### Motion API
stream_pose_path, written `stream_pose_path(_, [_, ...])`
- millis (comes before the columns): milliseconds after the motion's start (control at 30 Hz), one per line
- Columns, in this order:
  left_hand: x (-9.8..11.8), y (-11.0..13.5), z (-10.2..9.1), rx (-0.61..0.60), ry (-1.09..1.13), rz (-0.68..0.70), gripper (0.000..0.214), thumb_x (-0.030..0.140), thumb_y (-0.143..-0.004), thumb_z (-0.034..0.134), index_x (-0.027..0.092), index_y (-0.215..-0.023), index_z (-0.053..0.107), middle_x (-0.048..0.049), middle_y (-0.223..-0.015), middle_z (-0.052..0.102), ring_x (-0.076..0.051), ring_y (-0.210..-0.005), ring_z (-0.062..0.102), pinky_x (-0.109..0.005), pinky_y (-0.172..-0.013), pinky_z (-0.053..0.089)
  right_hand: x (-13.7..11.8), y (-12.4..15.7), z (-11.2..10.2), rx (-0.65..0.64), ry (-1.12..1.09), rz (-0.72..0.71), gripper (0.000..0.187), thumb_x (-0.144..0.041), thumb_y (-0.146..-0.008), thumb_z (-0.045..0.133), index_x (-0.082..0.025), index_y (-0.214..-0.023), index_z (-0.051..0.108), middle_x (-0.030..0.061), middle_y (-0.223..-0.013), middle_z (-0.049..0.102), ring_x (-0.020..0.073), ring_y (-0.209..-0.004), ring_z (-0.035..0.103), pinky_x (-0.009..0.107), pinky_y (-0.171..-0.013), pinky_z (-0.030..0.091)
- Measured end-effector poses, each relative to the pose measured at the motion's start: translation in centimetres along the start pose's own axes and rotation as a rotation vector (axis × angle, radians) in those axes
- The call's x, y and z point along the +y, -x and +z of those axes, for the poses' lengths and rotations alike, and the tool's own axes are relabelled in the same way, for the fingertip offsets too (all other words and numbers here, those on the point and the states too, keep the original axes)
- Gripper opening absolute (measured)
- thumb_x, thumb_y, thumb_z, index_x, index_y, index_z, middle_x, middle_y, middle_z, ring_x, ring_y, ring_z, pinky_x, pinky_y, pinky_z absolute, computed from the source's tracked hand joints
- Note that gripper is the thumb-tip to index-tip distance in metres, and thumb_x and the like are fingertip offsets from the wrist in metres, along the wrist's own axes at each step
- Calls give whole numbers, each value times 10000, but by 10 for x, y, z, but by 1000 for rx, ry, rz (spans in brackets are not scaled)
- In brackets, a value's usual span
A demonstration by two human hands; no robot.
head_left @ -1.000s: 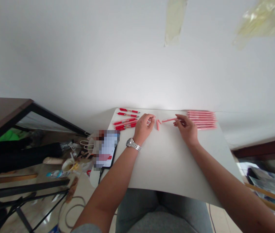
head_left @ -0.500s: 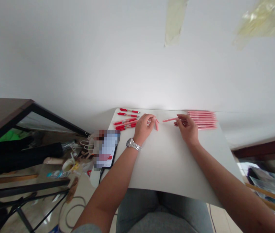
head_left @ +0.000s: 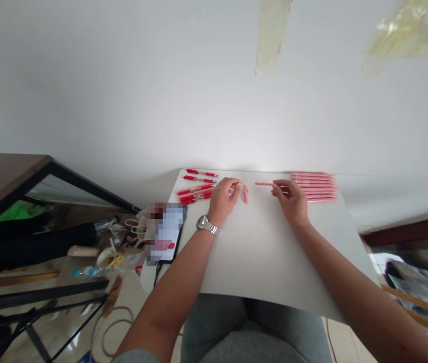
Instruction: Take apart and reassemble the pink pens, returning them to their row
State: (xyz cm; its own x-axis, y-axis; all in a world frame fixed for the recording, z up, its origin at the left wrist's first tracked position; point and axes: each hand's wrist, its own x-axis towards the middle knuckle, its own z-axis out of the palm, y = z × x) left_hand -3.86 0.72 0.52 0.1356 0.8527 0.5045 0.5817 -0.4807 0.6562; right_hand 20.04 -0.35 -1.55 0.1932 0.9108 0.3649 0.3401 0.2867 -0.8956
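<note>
My right hand [head_left: 292, 198] pinches a thin pink pen barrel [head_left: 263, 183] that points left over the white table [head_left: 259, 252]. My left hand [head_left: 224, 197], with a silver watch on its wrist, rests curled on the table with its fingers closed on something small I cannot make out. A short pink pen part [head_left: 245, 194] lies just right of its fingertips. Several red pens [head_left: 195, 190] lie to the left of that hand. A neat row of pink pens [head_left: 314, 186] lies behind my right hand.
A phone [head_left: 166, 233] lies at the table's left edge. Left of the table stand a dark wooden desk [head_left: 5, 176], a cup [head_left: 105, 257], cables and clutter on the floor. A white wall [head_left: 198, 91] rises behind the table.
My right hand has turned the pink barrel from slanted to level and raised it slightly toward the far edge. My left hand has barely moved.
</note>
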Motion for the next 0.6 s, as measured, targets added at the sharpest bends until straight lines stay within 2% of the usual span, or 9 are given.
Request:
stream_pose_path(267, [-4,0,0,51,-12,-54,138,280,-1037,554,219,-1019,677,-53,-996,715,-167,-854,654,-296,-764,543,-5,3,1,9,114,-52,363,-559,-933,674,-217,-1043,727,54,-881,747,190,-736,718,340,-689,607])
stream_pose_path(600, [-9,-2,-4,128,-54,-121,124,240,-1017,553,215,-964,663,-54,-956,711,-182,-845,646,-314,-790,522,-7,5,1,-67,322,-178,230,-434,-951,666,-211,-950,726,6,-746,675,144,-629,571,285,-611,448])
